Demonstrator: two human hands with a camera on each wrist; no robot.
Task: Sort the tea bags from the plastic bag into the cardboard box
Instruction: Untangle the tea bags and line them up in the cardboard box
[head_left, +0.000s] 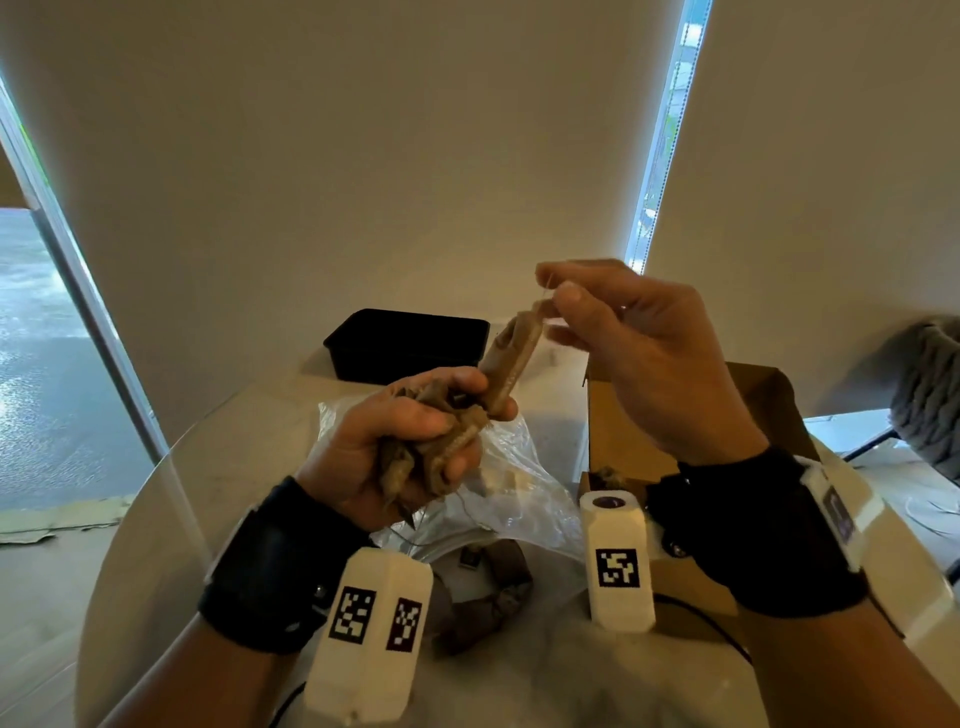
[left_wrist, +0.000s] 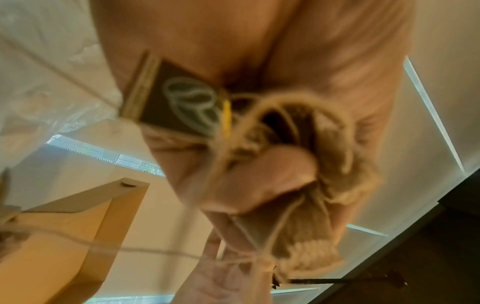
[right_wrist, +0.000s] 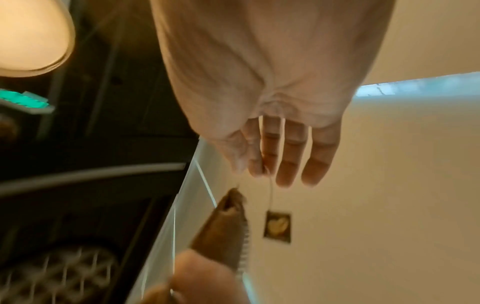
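My left hand (head_left: 410, 441) grips a tangled clump of tea bags (head_left: 441, 441) above the plastic bag (head_left: 524, 499) while my right hand (head_left: 639, 358) pinches one bag's string (right_wrist: 270, 193); next, I judge, tease it free and drop it into the box (head_left: 618, 431).

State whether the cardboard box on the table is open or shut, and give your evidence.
Open. In the head view the cardboard box has its flap raised behind the right hand, and a tea bag shows inside it.
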